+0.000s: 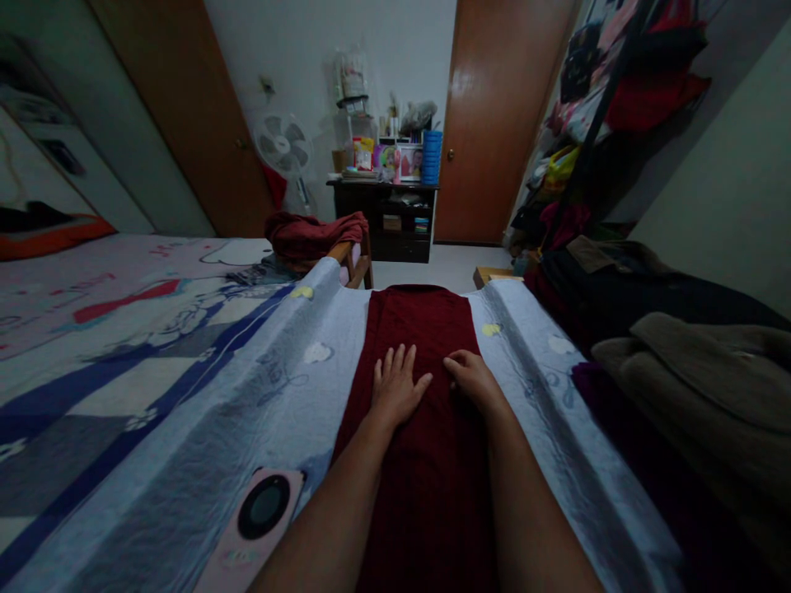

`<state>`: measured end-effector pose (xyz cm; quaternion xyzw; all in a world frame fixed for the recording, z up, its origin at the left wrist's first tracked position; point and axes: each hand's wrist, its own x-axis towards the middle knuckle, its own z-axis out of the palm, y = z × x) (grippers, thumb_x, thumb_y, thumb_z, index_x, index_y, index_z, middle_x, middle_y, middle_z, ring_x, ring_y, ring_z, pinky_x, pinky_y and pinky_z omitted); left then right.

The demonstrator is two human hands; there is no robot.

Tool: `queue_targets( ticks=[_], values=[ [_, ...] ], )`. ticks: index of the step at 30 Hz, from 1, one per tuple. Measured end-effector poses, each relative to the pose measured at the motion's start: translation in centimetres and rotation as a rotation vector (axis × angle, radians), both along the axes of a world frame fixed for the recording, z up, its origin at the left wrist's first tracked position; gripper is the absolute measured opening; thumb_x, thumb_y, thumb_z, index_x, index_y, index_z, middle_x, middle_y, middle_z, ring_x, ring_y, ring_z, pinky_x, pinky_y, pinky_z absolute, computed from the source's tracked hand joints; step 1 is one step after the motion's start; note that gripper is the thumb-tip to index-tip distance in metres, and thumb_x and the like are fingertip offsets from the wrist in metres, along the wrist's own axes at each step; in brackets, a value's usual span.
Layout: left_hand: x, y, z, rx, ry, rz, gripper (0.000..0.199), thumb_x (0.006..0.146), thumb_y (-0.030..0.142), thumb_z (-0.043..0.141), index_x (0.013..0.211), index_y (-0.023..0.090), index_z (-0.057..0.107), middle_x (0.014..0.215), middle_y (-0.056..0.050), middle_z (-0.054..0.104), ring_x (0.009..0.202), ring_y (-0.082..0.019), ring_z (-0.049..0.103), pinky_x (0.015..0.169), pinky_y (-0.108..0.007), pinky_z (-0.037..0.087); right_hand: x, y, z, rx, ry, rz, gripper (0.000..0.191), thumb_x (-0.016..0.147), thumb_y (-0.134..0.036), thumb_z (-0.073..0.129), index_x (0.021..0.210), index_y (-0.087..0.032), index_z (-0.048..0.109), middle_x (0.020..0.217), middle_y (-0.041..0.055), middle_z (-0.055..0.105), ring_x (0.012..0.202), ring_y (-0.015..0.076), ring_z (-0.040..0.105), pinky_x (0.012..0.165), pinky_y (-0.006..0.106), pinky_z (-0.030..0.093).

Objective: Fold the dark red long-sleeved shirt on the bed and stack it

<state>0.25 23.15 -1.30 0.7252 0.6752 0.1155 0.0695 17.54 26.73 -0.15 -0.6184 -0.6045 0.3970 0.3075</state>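
Here's the dark red cloth, a long strip running from the bottom centre of the frame up to the middle, its far end close to the far edge of the pale sheet. Left hand down on it, just left of centre: palm low, fingers spread wide, gripping nothing. Over to the right hand, at the cloth's right side: fingers curled in, the opening narrow, and whether a bit of fabric is caught under those tips, I cannot tell.

The work looks like flattening and squaring, and the left hand seems the anchor. Good technique here would be light, even pressure through that palm, enough to pin the layers without dragging them. The right hand's best job: ease its side straight with small outward strokes, from the middle toward the edge, so creases run out instead of bunching. A hard tug there could skew the whole strip, so both long sides deserve a check against each other.

Watch the lower left too: a pink phone lies on the sheet beside the left forearm, so a wide elbow might nudge it. Far right, piled clothes sit well apart from both hands.
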Motion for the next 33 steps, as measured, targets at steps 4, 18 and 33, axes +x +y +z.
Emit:
queue_targets(
  ticks=[4, 18, 33],
  values=[
    [0.0, 0.0, 0.1, -0.009, 0.015, -0.001, 0.071, 0.093, 0.061, 0.029, 0.153, 0.023, 0.019, 0.160, -0.007, 0.021, 0.147, -0.029, 0.014, 0.117, -0.052, 0.017, 0.2, -0.4, 0.5, -0.004, -0.029, 0.046, 0.029, 0.076, -0.034, 0.067, 0.098, -0.016, 0.061, 0.064, -0.0034, 0.059, 0.051, 0.0098, 0.054, 0.050, 0.020, 0.039],
    [0.0, 0.0, -0.1, -0.001, 0.010, 0.007, 0.069, 0.094, 0.060, 0.026, 0.152, 0.024, 0.023, 0.159, -0.007, 0.022, 0.146, -0.030, 0.015, 0.117, -0.052, 0.016, 0.6, -0.9, 1.6, 0.055, -0.184, -0.046, 0.015, 0.078, -0.019, 0.057, 0.093, -0.017, 0.061, 0.077, 0.0021, 0.064, 0.069, 0.0141, 0.060, 0.063, 0.024, 0.044],
    [-1.0, 0.8, -0.4, 0.035, -0.181, 0.046, 0.051, 0.096, 0.020, 0.031, 0.146, 0.018, 0.037, 0.154, -0.007, 0.035, 0.143, -0.018, 0.027, 0.117, -0.040, 0.024, -4.9, -2.0, -0.8, 0.307, -0.485, 0.209, 0.050, 0.094, -0.023, 0.033, 0.142, -0.015, 0.042, 0.149, 0.0102, 0.042, 0.140, 0.0191, 0.033, 0.116, 0.043, 0.018]
  ],
)
